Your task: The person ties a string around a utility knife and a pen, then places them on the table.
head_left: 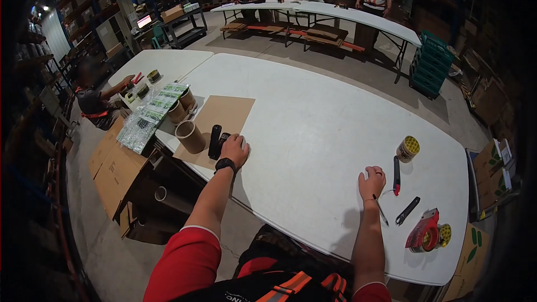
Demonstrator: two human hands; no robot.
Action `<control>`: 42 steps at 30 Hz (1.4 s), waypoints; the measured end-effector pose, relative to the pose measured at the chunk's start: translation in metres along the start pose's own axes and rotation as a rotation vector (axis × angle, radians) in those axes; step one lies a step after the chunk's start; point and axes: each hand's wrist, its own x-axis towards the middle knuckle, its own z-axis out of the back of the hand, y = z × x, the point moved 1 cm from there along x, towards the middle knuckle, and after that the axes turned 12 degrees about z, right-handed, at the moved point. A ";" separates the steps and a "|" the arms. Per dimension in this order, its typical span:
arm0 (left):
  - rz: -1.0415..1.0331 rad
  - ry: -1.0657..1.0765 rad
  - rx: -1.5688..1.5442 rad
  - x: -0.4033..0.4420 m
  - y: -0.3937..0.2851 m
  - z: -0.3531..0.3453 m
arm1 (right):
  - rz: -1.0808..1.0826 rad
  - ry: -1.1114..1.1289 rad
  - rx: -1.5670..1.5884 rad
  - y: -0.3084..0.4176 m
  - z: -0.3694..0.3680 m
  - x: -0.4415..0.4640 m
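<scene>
My left hand (235,150), with a black watch on its wrist, lies palm down at the right edge of a flat cardboard sheet (228,111). Its fingers are loosely spread beside a black handheld tool (215,141), whose exact kind I cannot make out; a dark part of it sits right against the fingers. A brown cardboard tube (190,137) stands to the left. My right hand (372,182) rests on the white table (313,151), thumb apart. Near it lie a red-and-black utility knife (396,175), a pen (382,212) and a black knife (408,211).
A tape roll (409,148) and a red tape dispenser (426,234) sit at the right. Bubble-wrapped packs (152,113) and more tubes line the left edge, above an open carton (134,176). A co-worker (96,98) sits at far left; green crates (430,64) stand behind.
</scene>
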 end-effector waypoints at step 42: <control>-0.038 -0.010 -0.007 0.002 0.002 -0.003 | 0.029 -0.019 0.032 -0.002 0.000 -0.001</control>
